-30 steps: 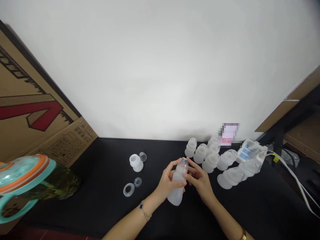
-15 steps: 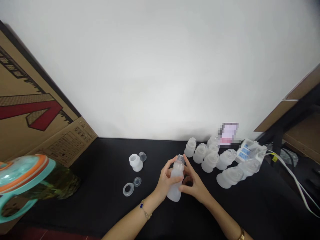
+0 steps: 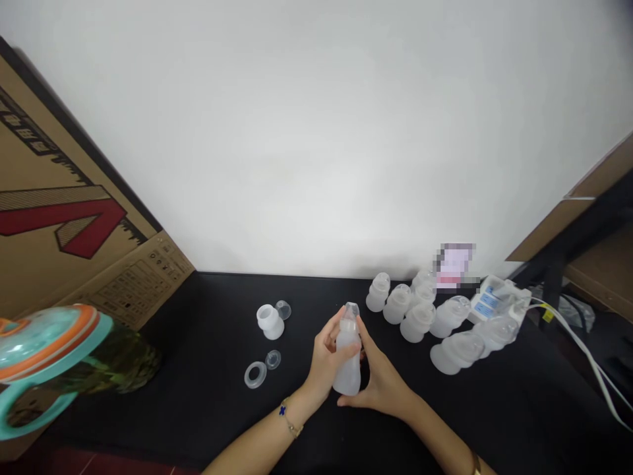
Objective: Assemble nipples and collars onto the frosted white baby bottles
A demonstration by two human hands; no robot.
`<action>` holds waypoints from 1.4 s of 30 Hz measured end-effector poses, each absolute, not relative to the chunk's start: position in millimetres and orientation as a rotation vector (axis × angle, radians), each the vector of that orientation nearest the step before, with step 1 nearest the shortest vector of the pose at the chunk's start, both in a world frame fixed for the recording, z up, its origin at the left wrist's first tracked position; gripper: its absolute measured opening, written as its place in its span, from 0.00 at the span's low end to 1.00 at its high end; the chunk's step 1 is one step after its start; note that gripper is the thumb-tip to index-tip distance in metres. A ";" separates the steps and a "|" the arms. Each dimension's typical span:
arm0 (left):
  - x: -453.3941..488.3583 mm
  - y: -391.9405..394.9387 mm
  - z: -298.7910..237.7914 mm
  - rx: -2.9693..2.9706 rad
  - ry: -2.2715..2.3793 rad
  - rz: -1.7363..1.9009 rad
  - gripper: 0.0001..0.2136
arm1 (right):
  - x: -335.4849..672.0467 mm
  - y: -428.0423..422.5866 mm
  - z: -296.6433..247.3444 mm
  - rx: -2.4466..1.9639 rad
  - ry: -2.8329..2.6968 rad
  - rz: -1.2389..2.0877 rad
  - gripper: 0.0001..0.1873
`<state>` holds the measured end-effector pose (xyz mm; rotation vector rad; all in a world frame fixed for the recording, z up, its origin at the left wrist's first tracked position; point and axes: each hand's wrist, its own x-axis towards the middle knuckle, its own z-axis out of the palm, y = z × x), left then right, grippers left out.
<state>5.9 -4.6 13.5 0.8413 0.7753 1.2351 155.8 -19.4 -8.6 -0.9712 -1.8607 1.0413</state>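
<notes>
A frosted baby bottle (image 3: 348, 375) with a clear cap is held up in front of me, tilted slightly. My left hand (image 3: 324, 361) is wrapped round its left side, thumb across the front. My right hand (image 3: 384, 384) grips it from the right, fingers along the upper side and thumb by the base; some fingertips are hidden behind the bottle. To the left stands a small uncapped bottle (image 3: 271, 324), with a clear dome cap (image 3: 283, 309) beside it. A collar ring (image 3: 255, 375) and a clear nipple (image 3: 273, 359) lie nearer to me on the black table.
Several capped baby bottles (image 3: 378, 293) stand at the right. Behind them are a white power strip (image 3: 487, 300) with cables (image 3: 588, 349) and a pixelated object (image 3: 453, 265). A large turquoise-lidded jug (image 3: 54, 343) and a cardboard box (image 3: 133, 280) occupy the left side.
My right thumb has moved down from the bottle's side to near its base. The bottle has turned a little more upright and shifted slightly left.
</notes>
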 end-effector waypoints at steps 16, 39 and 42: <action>5.0 -5.5 9.8 0.911 0.704 1.247 0.34 | 157.8 -22.1 -2.0 -0.988 -1.935 0.738 0.65; 6.7 -6.9 11.1 0.954 0.679 1.280 0.25 | 161.1 -21.4 -3.9 -0.967 -1.968 0.681 0.62; 7.0 -7.8 13.3 0.950 0.669 1.283 0.24 | 161.5 -21.3 -5.1 -0.956 -1.973 0.657 0.62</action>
